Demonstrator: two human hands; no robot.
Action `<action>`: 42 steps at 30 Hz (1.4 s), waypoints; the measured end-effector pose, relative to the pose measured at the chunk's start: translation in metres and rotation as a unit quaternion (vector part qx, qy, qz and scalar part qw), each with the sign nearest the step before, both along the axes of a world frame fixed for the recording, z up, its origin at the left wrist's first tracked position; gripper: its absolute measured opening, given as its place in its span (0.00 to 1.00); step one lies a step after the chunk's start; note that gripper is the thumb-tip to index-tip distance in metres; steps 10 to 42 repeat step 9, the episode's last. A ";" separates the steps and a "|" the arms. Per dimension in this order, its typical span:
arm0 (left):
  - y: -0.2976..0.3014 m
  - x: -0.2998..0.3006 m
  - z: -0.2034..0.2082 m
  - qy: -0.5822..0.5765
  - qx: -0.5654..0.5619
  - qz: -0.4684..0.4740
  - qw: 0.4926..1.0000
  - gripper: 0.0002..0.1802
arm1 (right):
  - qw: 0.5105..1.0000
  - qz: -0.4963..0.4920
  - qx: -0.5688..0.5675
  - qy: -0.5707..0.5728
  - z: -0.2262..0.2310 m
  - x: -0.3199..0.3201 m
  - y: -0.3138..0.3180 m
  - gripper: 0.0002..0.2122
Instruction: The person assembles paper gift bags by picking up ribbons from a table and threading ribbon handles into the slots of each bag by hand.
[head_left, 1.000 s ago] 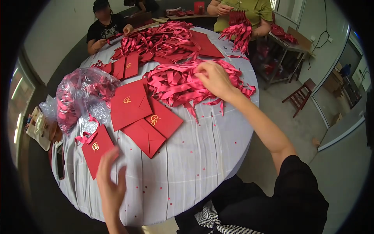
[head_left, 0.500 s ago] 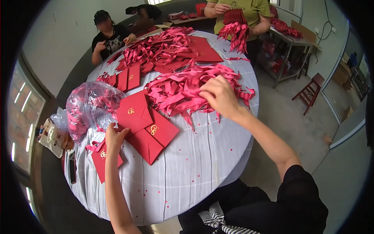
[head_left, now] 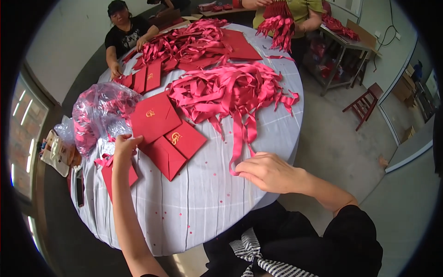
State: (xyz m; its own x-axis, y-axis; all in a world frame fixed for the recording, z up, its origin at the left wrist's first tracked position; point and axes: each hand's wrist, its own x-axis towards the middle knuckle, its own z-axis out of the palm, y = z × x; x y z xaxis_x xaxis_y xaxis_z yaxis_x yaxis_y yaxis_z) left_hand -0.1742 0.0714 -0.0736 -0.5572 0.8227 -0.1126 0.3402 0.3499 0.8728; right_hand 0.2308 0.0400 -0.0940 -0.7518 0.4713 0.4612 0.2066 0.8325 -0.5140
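Note:
My left hand (head_left: 124, 147) grips the lower left corner of a red envelope (head_left: 154, 121) with a gold emblem, its thumb lying over the edge. Under that envelope lie more red envelopes (head_left: 189, 142) on the tablecloth. My right hand (head_left: 270, 173) is closed in a pinch on a pink ribbon (head_left: 237, 138), which stretches toward me out of a tangled ribbon heap (head_left: 226, 92). Below my left wrist rests a smaller red envelope (head_left: 121, 177) with a ribbon bow at its top.
A clear plastic bag (head_left: 104, 115) of pink material stands left of the envelopes. Ribboned red pieces (head_left: 184, 46) are piled at the far side of the round table (head_left: 212, 203). One person (head_left: 129, 34) sits there; another (head_left: 304, 21) holds ribboned red pieces. A stool (head_left: 364, 106) stands right.
My right hand has come from the heap toward me, drawing a ribbon out. My left hand stays on the envelope. The seated person's hands have lowered to the table.

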 end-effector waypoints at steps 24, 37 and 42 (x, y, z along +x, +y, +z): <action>-0.078 0.041 -0.012 -0.206 0.118 -0.106 0.966 0.07 | 0.981 -0.029 -0.180 -0.067 0.016 0.035 0.008 0.06; -0.078 0.041 -0.012 -0.206 0.118 -0.106 0.966 0.07 | 0.981 -0.029 -0.180 -0.067 0.016 0.035 0.008 0.06; -0.078 0.041 -0.012 -0.206 0.118 -0.106 0.966 0.07 | 0.981 -0.029 -0.180 -0.067 0.016 0.035 0.008 0.06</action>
